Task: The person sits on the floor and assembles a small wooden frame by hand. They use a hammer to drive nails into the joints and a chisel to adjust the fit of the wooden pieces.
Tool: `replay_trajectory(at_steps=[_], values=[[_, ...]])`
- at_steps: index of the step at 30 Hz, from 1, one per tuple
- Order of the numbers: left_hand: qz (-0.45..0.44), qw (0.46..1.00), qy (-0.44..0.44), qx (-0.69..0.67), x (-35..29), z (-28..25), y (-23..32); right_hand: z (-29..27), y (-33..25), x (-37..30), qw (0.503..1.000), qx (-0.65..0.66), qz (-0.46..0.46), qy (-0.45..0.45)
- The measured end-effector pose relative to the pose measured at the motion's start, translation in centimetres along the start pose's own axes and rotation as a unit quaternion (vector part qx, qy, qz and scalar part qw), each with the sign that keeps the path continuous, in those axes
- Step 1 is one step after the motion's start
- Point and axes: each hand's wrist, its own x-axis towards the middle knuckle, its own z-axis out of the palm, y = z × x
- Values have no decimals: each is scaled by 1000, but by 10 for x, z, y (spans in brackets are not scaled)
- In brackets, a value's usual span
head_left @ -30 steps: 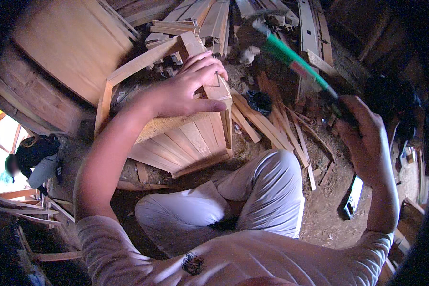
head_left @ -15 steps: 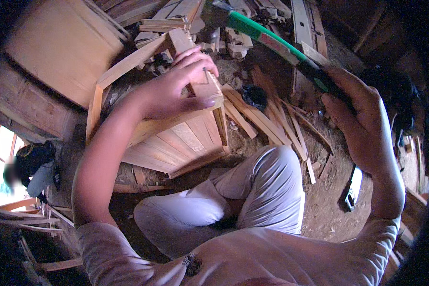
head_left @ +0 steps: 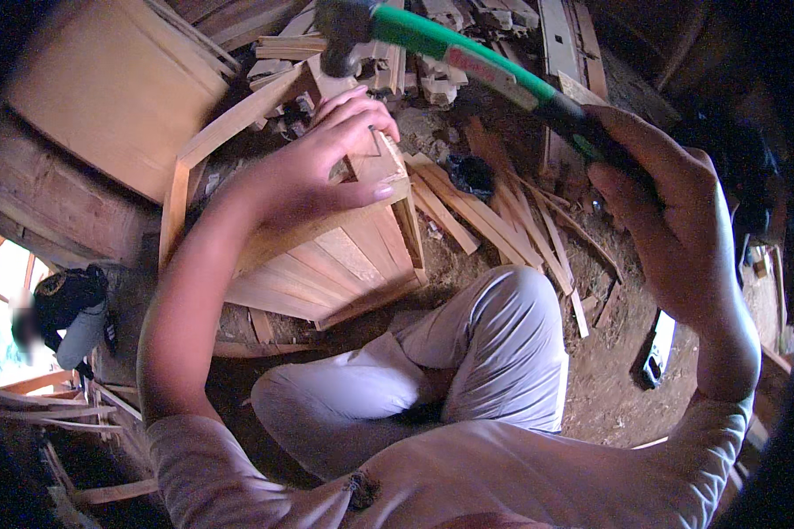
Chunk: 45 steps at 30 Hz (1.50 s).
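A wooden frame (head_left: 243,116) with a slatted panel (head_left: 322,269) stands tilted before my crossed legs. My left hand (head_left: 348,145) grips the frame's top rail near its right corner, fingers over the far side and thumb along the near edge. Beside those fingers a thin dark mark, perhaps a nail, shows on the rail. In my right hand (head_left: 666,181) is a hammer (head_left: 468,60) with a green and black handle. Its dark head hangs over the rail's far end, just beyond my left fingers. Whether it touches the wood I cannot tell.
Loose wood strips (head_left: 472,212) lie on the dirt floor right of the frame. More offcuts (head_left: 437,79) are heaped behind it. A handsaw (head_left: 655,353) lies below my right forearm. A large board (head_left: 119,79) leans at far left; another person (head_left: 75,309) is at the left edge.
The hammer has swung left, its head now over the rail's far end. My right hand has shifted only slightly. The left hand keeps its hold on the frame.
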Motion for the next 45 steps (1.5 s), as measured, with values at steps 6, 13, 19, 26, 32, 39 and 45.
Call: replay_trajectory(at_steps=[6, 13, 19, 26, 32, 39, 45], values=[[17, 999, 7, -38, 0, 1, -5, -7, -8, 7, 998, -43, -11, -42], [-24, 995, -30, -87, -1, -1, -6, -12, -12, 3, 992, -102, 26, -62], [34, 999, 31, -12, -2, 5, -10, -8, -16, 1, 993, -114, 32, -19], [27, 999, 21, -15, -5, 4, -11, -8, -19, -2, 997, -19, 66, 18], [-5, 999, -4, -49, -6, 0, -5, -15, -8, 8, 988, -127, -69, -59], [21, 999, 20, -38, -4, 7, -9, -15, -20, 8, 981, -191, 13, -21], [44, 998, 33, -33, -7, 5, -11, -42, -22, 28, 987, -61, 149, 14]])
